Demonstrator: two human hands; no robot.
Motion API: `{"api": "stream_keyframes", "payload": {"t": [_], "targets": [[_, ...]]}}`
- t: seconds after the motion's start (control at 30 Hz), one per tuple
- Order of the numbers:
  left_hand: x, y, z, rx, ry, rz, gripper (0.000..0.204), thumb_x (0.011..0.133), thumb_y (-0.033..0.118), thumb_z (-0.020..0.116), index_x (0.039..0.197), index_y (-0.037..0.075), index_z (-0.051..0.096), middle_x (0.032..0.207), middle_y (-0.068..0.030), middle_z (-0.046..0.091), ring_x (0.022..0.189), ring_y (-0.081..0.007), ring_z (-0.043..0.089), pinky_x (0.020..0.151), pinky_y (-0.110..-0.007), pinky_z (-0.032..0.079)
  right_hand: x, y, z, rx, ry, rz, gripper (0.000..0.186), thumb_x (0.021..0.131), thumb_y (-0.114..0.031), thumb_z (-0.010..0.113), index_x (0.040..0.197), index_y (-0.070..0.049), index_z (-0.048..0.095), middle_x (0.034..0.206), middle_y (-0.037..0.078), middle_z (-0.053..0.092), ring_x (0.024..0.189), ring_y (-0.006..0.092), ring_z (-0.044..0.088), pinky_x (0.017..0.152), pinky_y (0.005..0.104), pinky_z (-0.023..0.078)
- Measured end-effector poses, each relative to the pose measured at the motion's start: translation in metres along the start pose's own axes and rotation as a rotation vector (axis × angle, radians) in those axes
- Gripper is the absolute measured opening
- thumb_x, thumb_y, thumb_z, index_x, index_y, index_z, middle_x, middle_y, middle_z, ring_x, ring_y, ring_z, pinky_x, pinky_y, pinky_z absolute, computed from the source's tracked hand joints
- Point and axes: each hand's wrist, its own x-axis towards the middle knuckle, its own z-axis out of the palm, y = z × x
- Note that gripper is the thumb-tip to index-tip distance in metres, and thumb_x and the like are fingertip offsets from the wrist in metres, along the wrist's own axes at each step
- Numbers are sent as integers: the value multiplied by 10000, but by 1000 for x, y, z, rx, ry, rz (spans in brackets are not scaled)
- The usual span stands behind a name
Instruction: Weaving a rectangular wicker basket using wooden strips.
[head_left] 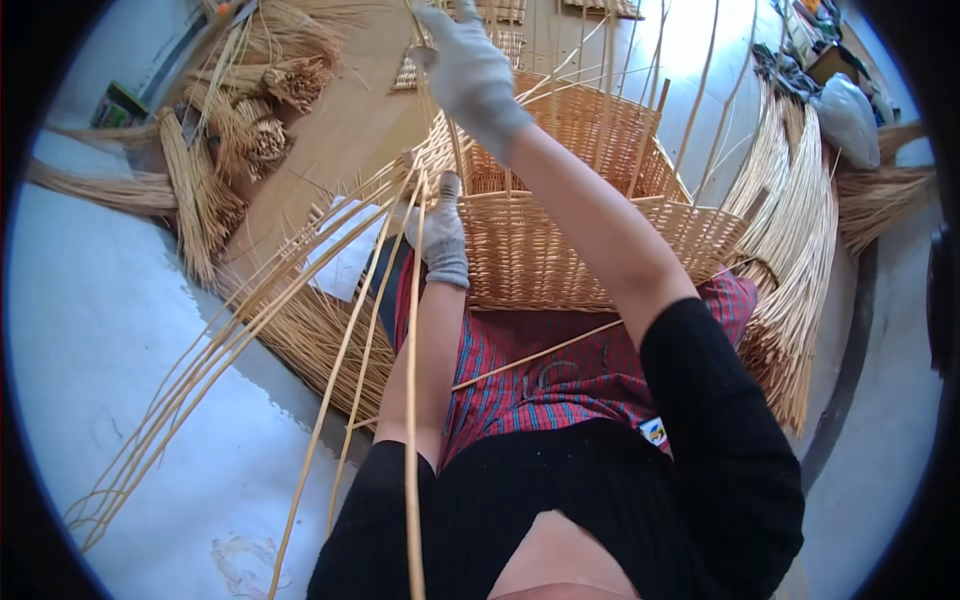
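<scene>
A half-woven wicker basket rests on my lap, with upright willow stakes standing out of its walls. My left hand, in a grey knitted glove, is closed on the basket's left corner, thumb up, its fingers partly hidden behind the rods. Several long willow rods fan out from that corner toward the lower left. Above the basket's far left side is my right hand, also gloved. Its fingers look bent round a thin willow rod near the top edge of the view.
Bundles of willow rods lie to the right, and more bundles at the far left. A red checked cloth covers my lap. Woven pieces lie on the floor beyond the basket. A plastic bag sits at the far right.
</scene>
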Motion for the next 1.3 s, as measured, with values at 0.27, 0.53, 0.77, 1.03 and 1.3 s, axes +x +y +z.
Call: {"api": "stream_keyframes", "payload": {"t": [0.27, 0.53, 0.77, 1.03, 1.3], "targets": [[9, -22, 2, 97, 18, 178, 904, 806, 559, 899, 1393, -46, 571, 1351, -218, 675, 1222, -354, 643, 1063, -432, 493, -50, 32, 0, 189, -94, 89, 841, 994, -232, 697, 1682, -154, 221, 1361, 330, 616, 1201, 459, 671, 1015, 484, 539], [16, -4, -10, 65, -184, -31, 933, 817, 672, 842, 1373, -47, 633, 1240, -185, 739, 1134, -340, 680, 1011, -395, 506, -26, 1, -14, -22, -243, 317, 925, 970, -110, 666, 1715, -193, 123, 1501, 288, 541, 1127, 362, 721, 901, 456, 612], [15, 12, -8, 416, -214, -243, 760, 942, 643, 618, 1110, -86, 750, 1029, -237, 776, 952, -343, 734, 876, -440, 548, -242, 71, -102, 1084, 216, 734, 215, 1096, -127, 595, 1299, -69, 636, 1130, 59, 749, 931, 149, 719, 754, 276, 607], [-65, 44, -19, -221, -81, 452, 357, 1038, 61, 521, 1374, -51, 570, 1361, -196, 624, 1147, -267, 641, 991, -392, 529, -282, 120, -111, 1062, 298, 813, 153, 1020, -109, 726, 1164, -60, 711, 1021, 53, 760, 860, 131, 707, 667, 245, 540], [-1, 52, 30, 409, -975, -217, 626, 1065, 555, 579, 1256, -35, 665, 1114, -162, 767, 815, -245, 805, 670, -334, 588, -187, 71, -88, 610, 438, 463, 150, 1036, -79, 676, 1184, -71, 697, 1118, 72, 737, 1010, 162, 706, 750, 284, 577]]}}
